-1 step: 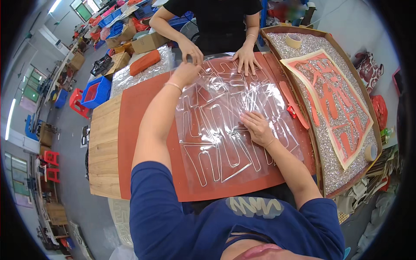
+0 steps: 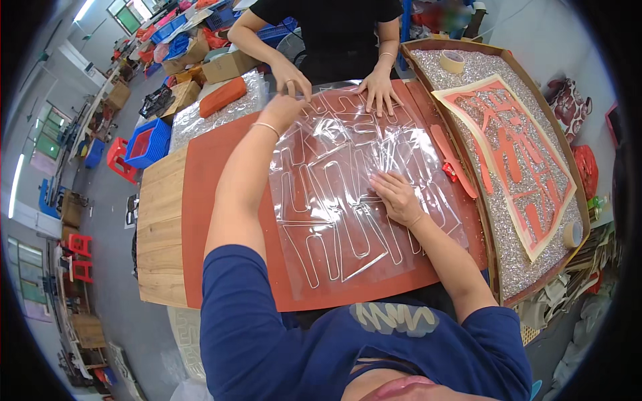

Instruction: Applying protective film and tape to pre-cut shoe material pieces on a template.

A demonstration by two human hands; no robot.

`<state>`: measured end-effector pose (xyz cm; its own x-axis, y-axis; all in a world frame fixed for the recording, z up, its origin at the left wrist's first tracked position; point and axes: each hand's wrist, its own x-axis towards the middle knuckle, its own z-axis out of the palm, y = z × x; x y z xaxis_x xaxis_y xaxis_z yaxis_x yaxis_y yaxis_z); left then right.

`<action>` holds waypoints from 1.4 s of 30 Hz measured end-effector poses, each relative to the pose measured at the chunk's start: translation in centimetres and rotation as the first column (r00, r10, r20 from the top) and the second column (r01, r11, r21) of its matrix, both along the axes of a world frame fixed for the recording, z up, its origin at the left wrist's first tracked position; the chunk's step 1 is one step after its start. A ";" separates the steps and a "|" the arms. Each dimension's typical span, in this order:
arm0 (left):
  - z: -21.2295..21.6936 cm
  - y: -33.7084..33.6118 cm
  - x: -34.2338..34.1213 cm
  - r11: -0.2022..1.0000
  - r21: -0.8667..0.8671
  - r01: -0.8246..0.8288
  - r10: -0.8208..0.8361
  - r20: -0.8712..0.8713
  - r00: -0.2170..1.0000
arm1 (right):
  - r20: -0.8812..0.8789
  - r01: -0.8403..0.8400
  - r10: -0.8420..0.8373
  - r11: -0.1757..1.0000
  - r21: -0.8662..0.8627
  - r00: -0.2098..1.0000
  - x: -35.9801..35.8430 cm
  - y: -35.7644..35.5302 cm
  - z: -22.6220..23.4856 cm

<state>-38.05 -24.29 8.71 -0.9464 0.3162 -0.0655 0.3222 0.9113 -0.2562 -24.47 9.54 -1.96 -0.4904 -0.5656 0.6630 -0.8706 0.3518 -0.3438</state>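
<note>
A clear plastic sheet (image 2: 321,250) lies on a red mat, with white-outlined looping shapes showing on it and bright glare across its middle. At its far left corner, my left hand (image 2: 283,112) is stretched out with fingers closed on the sheet's edge, the fingertips partly hidden. My right hand (image 2: 399,200) rests on the sheet right of the middle, palm down, fingers extended. Across the table a co-worker's one hand (image 2: 292,79) is close beside my left hand, and their other hand (image 2: 380,90) presses the far edge with fingers spread.
The red mat (image 2: 227,267) covers most of a wooden table (image 2: 160,227). On the right, a shallow tray (image 2: 498,277) of glittering bits holds a cut-out red stencil (image 2: 468,110) and tape rolls (image 2: 453,63). Blue crates (image 2: 148,144) and a red stool (image 2: 119,159) stand at left.
My left hand has shifted slightly left, with the sheet's far left edge moving a little along with it. The right hand stays where it was.
</note>
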 end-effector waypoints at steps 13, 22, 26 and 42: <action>-6.3 -3.9 5.5 0.965 -0.023 -0.263 0.250 -0.240 0.938 | 0.044 0.023 -0.023 1.000 0.001 0.999 0.1 -0.7 -0.5; -6.4 1.3 17.4 0.864 0.225 -0.451 0.489 -0.159 0.858 | 0.816 0.345 0.161 0.848 -0.402 0.556 4.4 1.3 -0.6; -4.7 2.5 24.5 0.843 0.297 -0.449 0.488 -0.070 0.870 | 0.826 0.346 0.222 0.829 -0.440 0.518 8.9 3.7 1.2; -1.9 12.3 58.5 0.900 0.378 -0.216 0.304 -0.191 0.934 | 0.618 -0.015 0.156 0.974 -0.227 0.771 33.7 18.3 5.3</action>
